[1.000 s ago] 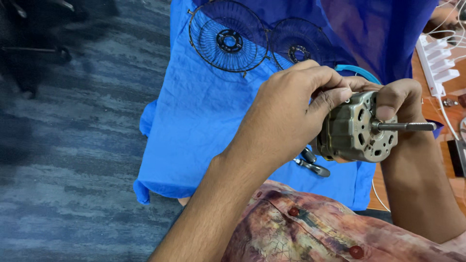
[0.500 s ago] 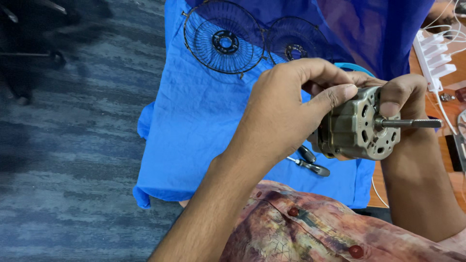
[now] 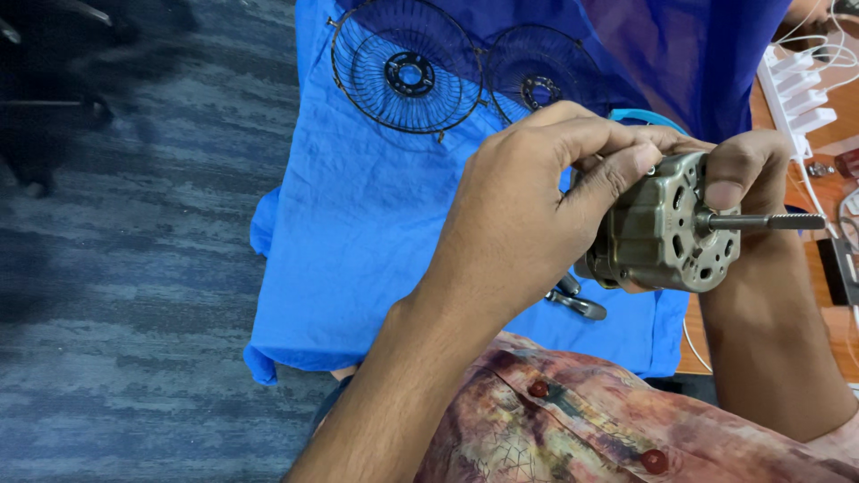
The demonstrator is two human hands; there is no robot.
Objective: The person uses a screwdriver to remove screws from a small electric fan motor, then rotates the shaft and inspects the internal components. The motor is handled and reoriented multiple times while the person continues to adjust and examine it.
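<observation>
Held up above a blue cloth (image 3: 376, 233), between both hands: a small electric motor (image 3: 667, 228), dull bronze-grey metal, rounded casing pierced with holes and slots on its end face. Projecting from that face toward the right, a slim steel shaft (image 3: 761, 220), tip roughened or threaded. Left hand (image 3: 528, 215) wrapped over the casing's near side, fingers (image 3: 617, 174) clenched on the top edge. Right hand (image 3: 747, 170) gripping the far side, thumb pressed on the end face just above the shaft. On the cloth beyond the hands, two black wire fan guards (image 3: 407, 67) lying flat, side by side, rims touching. Partly hidden under the motor, a metal tool (image 3: 577, 304) resting on the cloth. At right, on a wooden table (image 3: 828, 268), a white power strip (image 3: 801, 94) with white cables. At bottom, a patterned shirt (image 3: 573, 429) with red buttons.
</observation>
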